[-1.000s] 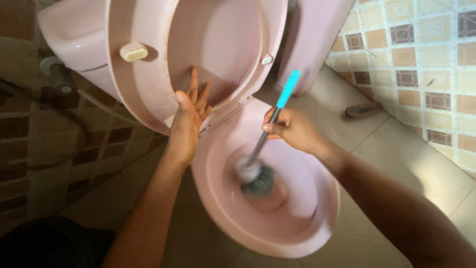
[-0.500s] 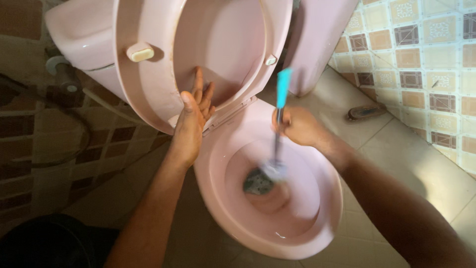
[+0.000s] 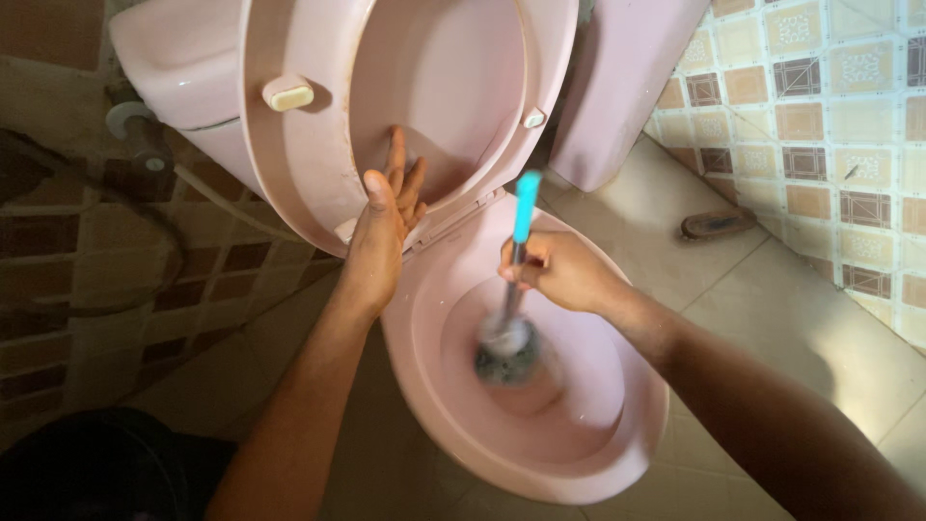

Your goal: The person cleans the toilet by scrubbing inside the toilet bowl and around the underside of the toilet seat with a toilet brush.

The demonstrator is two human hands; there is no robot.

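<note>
Here the left hand (image 3: 381,227), spread flat, props the raised seat (image 3: 289,145), which likely drops if released while the right hand (image 3: 559,272), fisted on the toilet brush (image 3: 511,328), scrubs the bowl (image 3: 579,425).

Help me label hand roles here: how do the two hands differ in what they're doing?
The left hand is open, fingers spread flat against the raised seat, holding it up; the right hand is closed in a fist around the brush handle. The left sits higher, at the seat's edge; the right is over the bowl. Both are bare.
</note>
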